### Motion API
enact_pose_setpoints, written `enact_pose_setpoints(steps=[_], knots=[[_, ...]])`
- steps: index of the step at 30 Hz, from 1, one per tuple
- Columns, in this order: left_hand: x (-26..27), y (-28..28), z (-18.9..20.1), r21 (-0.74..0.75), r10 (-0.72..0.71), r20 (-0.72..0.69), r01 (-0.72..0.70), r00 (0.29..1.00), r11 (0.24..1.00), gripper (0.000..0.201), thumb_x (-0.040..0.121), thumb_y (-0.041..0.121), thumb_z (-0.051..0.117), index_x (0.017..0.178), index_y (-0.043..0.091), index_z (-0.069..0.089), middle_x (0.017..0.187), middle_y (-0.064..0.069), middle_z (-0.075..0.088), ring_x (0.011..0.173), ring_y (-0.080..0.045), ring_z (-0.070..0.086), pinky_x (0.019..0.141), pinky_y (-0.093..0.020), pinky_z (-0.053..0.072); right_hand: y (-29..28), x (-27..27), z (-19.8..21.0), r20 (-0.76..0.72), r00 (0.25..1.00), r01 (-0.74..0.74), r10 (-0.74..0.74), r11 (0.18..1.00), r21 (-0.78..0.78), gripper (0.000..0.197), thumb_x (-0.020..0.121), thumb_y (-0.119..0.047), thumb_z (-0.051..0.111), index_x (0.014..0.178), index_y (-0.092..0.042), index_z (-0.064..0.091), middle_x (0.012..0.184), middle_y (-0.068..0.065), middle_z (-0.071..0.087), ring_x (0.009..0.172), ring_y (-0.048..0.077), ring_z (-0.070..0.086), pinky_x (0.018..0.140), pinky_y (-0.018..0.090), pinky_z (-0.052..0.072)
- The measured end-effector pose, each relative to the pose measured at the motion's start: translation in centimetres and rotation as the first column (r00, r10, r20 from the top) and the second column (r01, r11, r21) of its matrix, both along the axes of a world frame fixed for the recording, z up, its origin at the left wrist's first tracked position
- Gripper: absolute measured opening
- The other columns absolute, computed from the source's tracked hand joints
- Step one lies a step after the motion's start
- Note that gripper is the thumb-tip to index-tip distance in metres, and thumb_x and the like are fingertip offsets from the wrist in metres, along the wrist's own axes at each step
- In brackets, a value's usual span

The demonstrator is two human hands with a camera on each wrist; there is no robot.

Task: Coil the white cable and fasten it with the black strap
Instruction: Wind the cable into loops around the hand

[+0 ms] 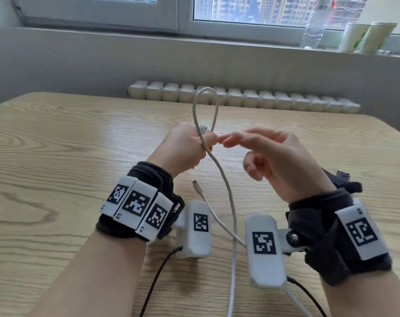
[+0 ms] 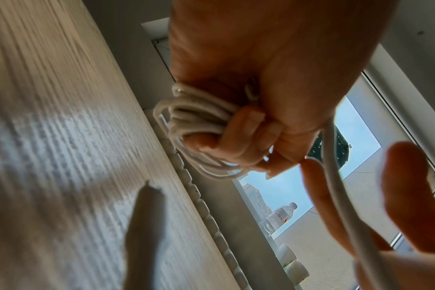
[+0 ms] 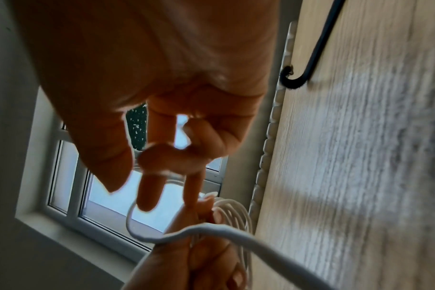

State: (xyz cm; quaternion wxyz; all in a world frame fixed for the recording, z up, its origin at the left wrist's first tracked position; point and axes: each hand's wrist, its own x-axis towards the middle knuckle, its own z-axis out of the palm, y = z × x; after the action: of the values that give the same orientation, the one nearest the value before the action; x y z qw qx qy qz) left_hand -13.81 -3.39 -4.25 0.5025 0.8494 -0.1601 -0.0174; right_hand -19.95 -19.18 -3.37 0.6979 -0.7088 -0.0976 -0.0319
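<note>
My left hand (image 1: 202,143) grips a bundle of white cable coils (image 2: 194,117) above the table, fingers curled round it. One fresh loop (image 1: 204,99) stands up above that fist. From the fist the white cable (image 1: 228,195) hangs down and runs off the near edge. A free end with a plug (image 1: 195,183) lies between my wrists. My right hand (image 1: 239,154) hovers just right of the fist, fingers loosely stretched toward it, holding nothing; the cable passes under its fingers (image 3: 147,192). A black strap (image 3: 301,64) lies on the table right of my right wrist, partly hidden (image 1: 352,186).
The wooden table (image 1: 57,156) spreads out to the left and ahead. A radiator (image 1: 240,97) lines its far edge. A water bottle (image 1: 313,30) and cups (image 1: 366,37) stand on the windowsill. Black camera leads (image 1: 158,277) trail off the near edge.
</note>
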Motion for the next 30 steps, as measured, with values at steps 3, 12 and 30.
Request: enact_pose_setpoints(steps=[3, 12, 30], knots=[[0.0, -0.1, 0.0, 0.021, 0.027, 0.016, -0.028, 1.000, 0.999, 0.030, 0.091, 0.022, 0.052, 0.063, 0.012, 0.052, 0.058, 0.001, 0.048, 0.054, -0.016, 0.044, 0.057, -0.033, 0.039, 0.0, 0.1, -0.4, -0.082, 0.995, -0.062, 0.053, 0.991, -0.115, 0.035, 0.066, -0.029, 0.071, 0.086, -0.001, 0.070, 0.088, 0.009, 0.072, 0.042, 0.007, 0.051, 0.039, 0.016, 0.037], [0.1, 0.1, 0.1, 0.000, 0.071, -0.034, -0.071, 0.997, 0.997, 0.030, 0.089, 0.025, 0.055, 0.061, 0.014, 0.052, 0.057, 0.001, 0.049, 0.049, -0.013, 0.043, 0.049, -0.025, 0.038, -0.1, 0.3, -0.4, -0.163, 0.986, -0.026, 0.026, 1.000, 0.000, 0.018, 0.062, -0.009, 0.074, 0.070, -0.010, 0.058, 0.061, 0.004, 0.063, 0.044, 0.008, 0.049, 0.042, 0.016, 0.041], [0.2, 0.6, 0.6, -0.303, 0.118, -0.120, -0.150, 0.986, 0.941, 0.022, 0.083, 0.014, 0.066, 0.067, 0.010, 0.052, 0.046, 0.008, 0.044, 0.038, -0.005, 0.036, 0.036, -0.015, 0.032, -2.9, 1.7, -1.2, -0.252, 0.865, 0.499, -0.434, 0.794, 0.347, 0.019, 0.089, 0.003, 0.052, 0.087, -0.012, 0.063, 0.059, 0.005, 0.057, 0.032, 0.003, 0.034, 0.033, 0.014, 0.029]])
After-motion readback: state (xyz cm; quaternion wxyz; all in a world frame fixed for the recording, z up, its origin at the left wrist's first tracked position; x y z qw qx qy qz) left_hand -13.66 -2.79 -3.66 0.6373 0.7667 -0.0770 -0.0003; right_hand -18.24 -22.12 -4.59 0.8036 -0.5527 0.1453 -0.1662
